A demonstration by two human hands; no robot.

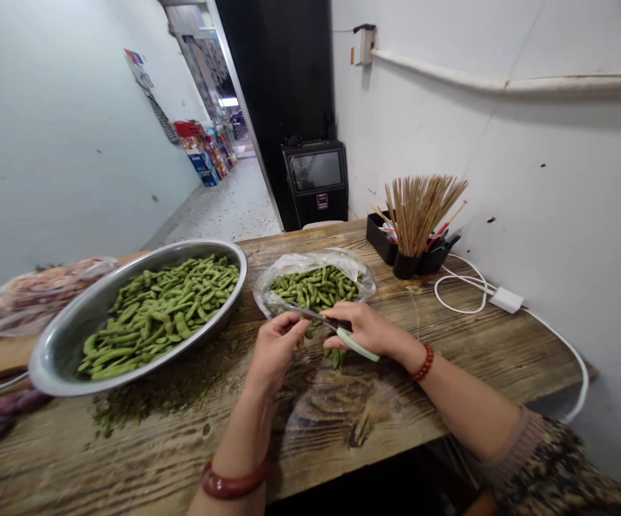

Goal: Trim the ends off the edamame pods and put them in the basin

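My right hand (361,326) is closed around a pair of scissors (357,345) with pale green handles. The blades point left, toward my left hand (278,344). Thumb and fingertips of that left hand are pinched together on a small green edamame pod (309,331), mostly hidden by the fingers. Just behind both hands lies a clear plastic bag (367,287) filled with edamame pods. A few loose pods (336,357) rest on the table below my right hand. To the left stands a wide metal basin (68,337) with many pods in it.
Green trimmings (149,401) litter the wooden table (396,423) before the basin. Purple things (12,412) and a bagged pinkish bundle (46,290) sit at the left. A black holder (407,265) of wooden skewers, a white cable and its adapter (506,301) are at the right.
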